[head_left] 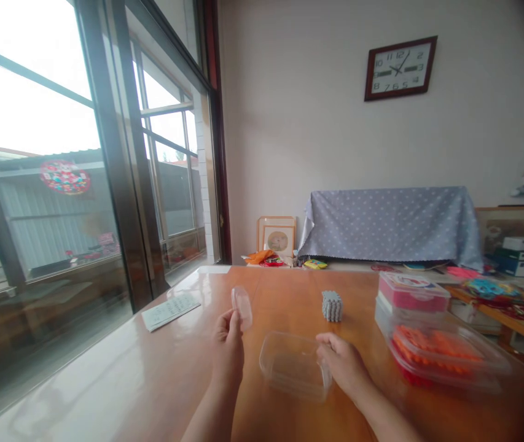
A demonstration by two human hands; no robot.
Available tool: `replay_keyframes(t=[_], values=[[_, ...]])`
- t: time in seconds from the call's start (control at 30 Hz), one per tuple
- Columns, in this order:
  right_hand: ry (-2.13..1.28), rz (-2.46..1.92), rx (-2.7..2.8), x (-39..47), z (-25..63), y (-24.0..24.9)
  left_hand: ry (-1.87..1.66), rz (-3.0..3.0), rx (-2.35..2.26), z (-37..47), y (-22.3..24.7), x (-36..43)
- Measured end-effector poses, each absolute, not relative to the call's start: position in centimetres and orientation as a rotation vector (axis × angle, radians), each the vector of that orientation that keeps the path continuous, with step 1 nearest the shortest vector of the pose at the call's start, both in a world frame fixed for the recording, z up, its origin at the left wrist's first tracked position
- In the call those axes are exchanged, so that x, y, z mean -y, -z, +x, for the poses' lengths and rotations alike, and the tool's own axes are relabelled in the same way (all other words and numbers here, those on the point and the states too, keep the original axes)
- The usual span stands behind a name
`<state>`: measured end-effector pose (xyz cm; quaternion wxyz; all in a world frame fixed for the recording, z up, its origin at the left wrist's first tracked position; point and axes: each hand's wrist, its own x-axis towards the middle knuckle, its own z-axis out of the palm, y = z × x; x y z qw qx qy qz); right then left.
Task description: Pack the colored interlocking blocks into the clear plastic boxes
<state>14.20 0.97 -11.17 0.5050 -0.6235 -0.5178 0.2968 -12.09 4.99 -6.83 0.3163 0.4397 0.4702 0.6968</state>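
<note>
Between finger and thumb, my left hand (pixel 229 334) pinches a small clear plastic lid (pixel 243 307), tilted up on edge above the table. My right hand (pixel 338 356) grips the right rim of a clear plastic container (pixel 289 362), which looks empty. Whether the container rests on the wooden table (pixel 188 380) or is slightly raised, I cannot tell. Beyond my right hand stands a small stack of grey zigzag-edged pieces (pixel 332 306). Farther right is a clear tub with orange pieces (pixel 437 350), somewhat blurred.
A box with a pink-filled top (pixel 413 291) stands behind the orange tub. Folded paper (pixel 171 310) lies at the table's left edge, near the window. A spotted grey cloth (pixel 391 224) covers something against the wall, below a clock (pixel 400 69). Picture frames (pixel 276 238) lean there.
</note>
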Motion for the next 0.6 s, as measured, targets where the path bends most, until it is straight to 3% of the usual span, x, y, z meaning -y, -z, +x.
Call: replay_keyframes(t=[0.3, 0.6], values=[[-0.698, -1.470, 1.337, -1.6, 15.0, 11.7, -1.684, 0.606, -1.126, -13.6, 11.0, -9.6], [-0.683, -1.556, 1.442, -2.3, 16.3, 12.9, -1.815, 0.665, -1.454, -17.0, 12.5, -11.4]])
